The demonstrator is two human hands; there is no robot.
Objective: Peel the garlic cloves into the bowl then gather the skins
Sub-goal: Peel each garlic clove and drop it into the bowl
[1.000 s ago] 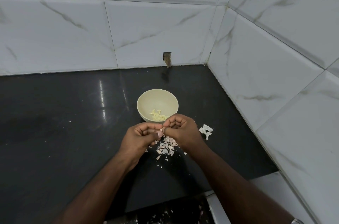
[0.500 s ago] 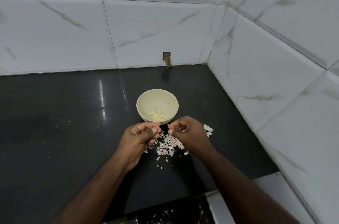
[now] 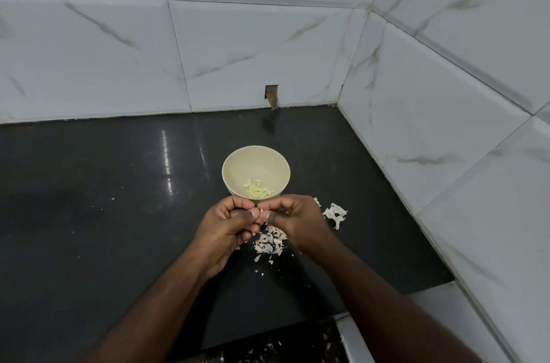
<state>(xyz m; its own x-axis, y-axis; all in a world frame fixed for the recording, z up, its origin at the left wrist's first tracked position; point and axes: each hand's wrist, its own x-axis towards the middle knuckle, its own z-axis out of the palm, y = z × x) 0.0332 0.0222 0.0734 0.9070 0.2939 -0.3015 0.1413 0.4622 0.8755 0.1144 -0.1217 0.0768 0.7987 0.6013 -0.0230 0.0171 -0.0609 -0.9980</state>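
While both hands meet just in front of the bowl (image 3: 229,165), the left hand (image 3: 227,227) and right hand (image 3: 294,217) pinch a tiny garlic clove (image 3: 261,212) between their fingertips. It looks light, firm and slippery, best held at its ends, while the papery skins (image 3: 270,240) below would scatter easily.

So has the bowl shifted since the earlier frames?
No. The bowl sits at the same spot below the wall notch.

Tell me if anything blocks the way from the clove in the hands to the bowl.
Nothing visible does. The clove, pinched between left hand and right hand, sits just at the near rim of the open bowl.
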